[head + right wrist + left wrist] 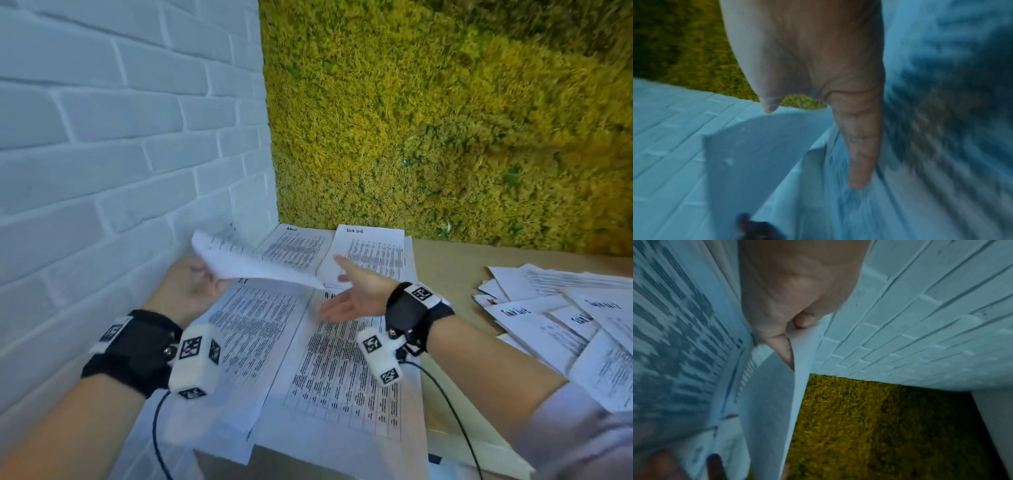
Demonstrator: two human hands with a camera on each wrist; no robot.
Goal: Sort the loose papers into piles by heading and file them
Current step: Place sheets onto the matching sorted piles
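My left hand [191, 291] pinches the near edge of a printed sheet [246, 263] and holds it curved in the air near the brick wall; in the left wrist view, thumb and fingers [785, 331] pinch that sheet [777, 402]. My right hand [349, 294] hovers palm-up with straight fingers beside the sheet's right corner and holds nothing; the right wrist view shows its fingers [859, 146] extended over printed paper. Four sorted piles lie on the desk: two at the back [294, 250] [373, 253], two in front [253, 329] [346, 377]. Loose papers [561, 315] lie heaped at the right.
A white brick wall [120, 154] runs close along the left. A green moss wall [445, 120] stands behind the desk. Bare desk surface [448, 274] shows between the piles and the loose heap. Black cables [452, 404] trail from both wrist cameras.
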